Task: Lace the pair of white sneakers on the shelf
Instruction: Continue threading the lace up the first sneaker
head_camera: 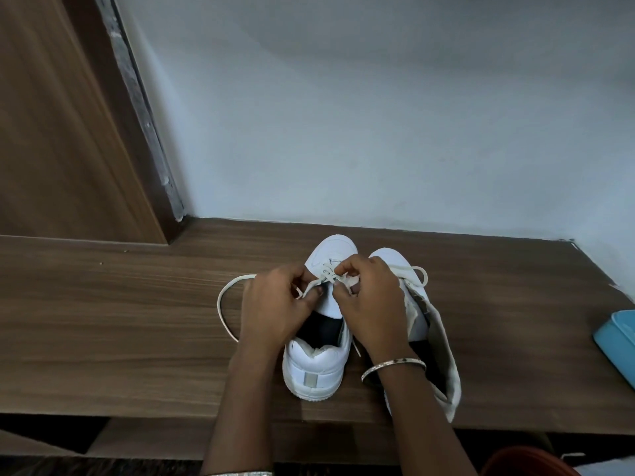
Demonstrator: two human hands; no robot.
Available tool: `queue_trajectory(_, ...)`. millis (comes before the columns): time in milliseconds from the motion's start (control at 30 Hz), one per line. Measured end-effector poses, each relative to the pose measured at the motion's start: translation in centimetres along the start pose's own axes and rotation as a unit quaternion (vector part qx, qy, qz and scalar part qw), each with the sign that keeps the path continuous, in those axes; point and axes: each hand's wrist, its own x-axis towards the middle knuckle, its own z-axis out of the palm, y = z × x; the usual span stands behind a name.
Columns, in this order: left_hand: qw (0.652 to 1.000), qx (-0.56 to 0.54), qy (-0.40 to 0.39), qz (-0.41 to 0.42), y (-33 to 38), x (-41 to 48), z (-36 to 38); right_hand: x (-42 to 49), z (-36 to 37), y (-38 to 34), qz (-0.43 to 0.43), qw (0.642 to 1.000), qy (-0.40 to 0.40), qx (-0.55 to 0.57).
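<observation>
Two white sneakers stand side by side on the brown wooden shelf (120, 321), toes toward the wall. The left sneaker (314, 369) shows its heel and dark inside. My left hand (275, 307) pinches a white lace (223, 304) at its eyelets; the lace loops out to the left over the shelf. My right hand (371, 304), with a metal bangle on the wrist, pinches the other lace end over the same eyelets. The right sneaker (443, 355) is partly hidden by my right forearm, with a lace loop near its toe.
A pale wall rises just behind the sneakers. A brown wooden panel (62, 132) stands at the left. A light blue object (618, 341) lies at the shelf's right edge. Something orange-red (525, 463) shows below the shelf front.
</observation>
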Motion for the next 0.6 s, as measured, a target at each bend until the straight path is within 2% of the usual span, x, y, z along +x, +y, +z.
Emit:
queue_trajectory(233, 0.999, -0.049, 0.015, 0.007, -0.2, 0.0, 0.1, -0.5, 1.0, -0.3, -0.056, 0.995, 0.029, -0.071)
queue_trajectory(400, 0.997, 0.003, 0.001, 0.084, 0.7, 0.1, 1.1, 0.0, 0.4, 0.1, 0.028, 0.999, 0.03, -0.028)
queue_trajectory(600, 0.993, 0.102, 0.021, 0.055, 1.3, 0.4, 1.8, 0.7, -1.4, 0.5, 0.104, 0.994, -0.026, 0.028)
